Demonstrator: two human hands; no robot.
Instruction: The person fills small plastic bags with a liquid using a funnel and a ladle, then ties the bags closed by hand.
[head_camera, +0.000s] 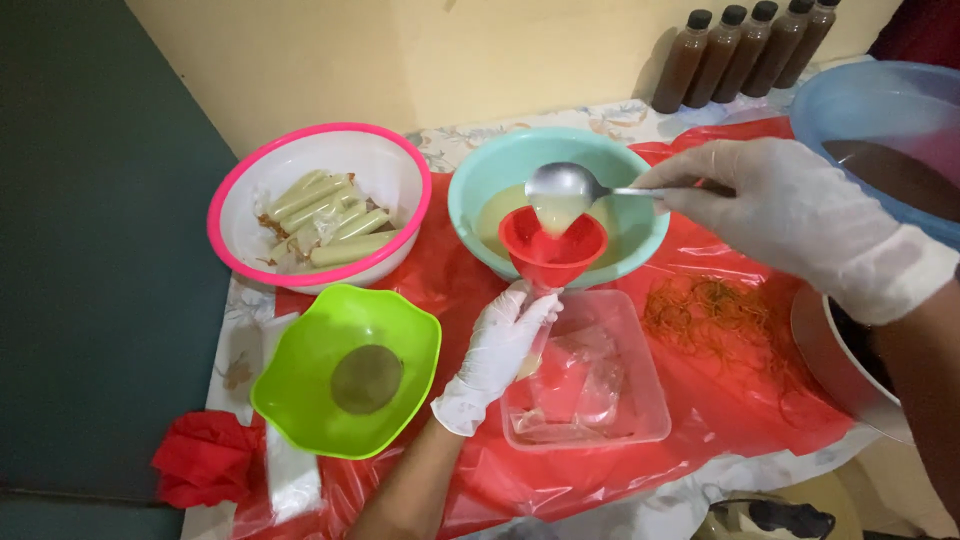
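Head view: the left hand, gloved white, has its grip closed around the stem of a red funnel and the mouth of a thin clear bag under it, above a clear tray at the picture's centre. The right hand, also gloved, pinches the handle of a steel ladle, whose bowl tips pale liquid into the funnel.

At 12 o'clock of the funnel sits a teal bowl with the same pale liquid. At 10 o'clock a pink-rimmed bowl holds filled, greenish tube packs. At 8 o'clock stands a green bowl. Five dark bottles with black caps line the wall at 1 o'clock, a blue tub beside them. Orange rubber bands lie at 3 o'clock on red sheeting that covers the bench.

Open room shows only on the sheeting near the bench's front edge, at 6 o'clock.
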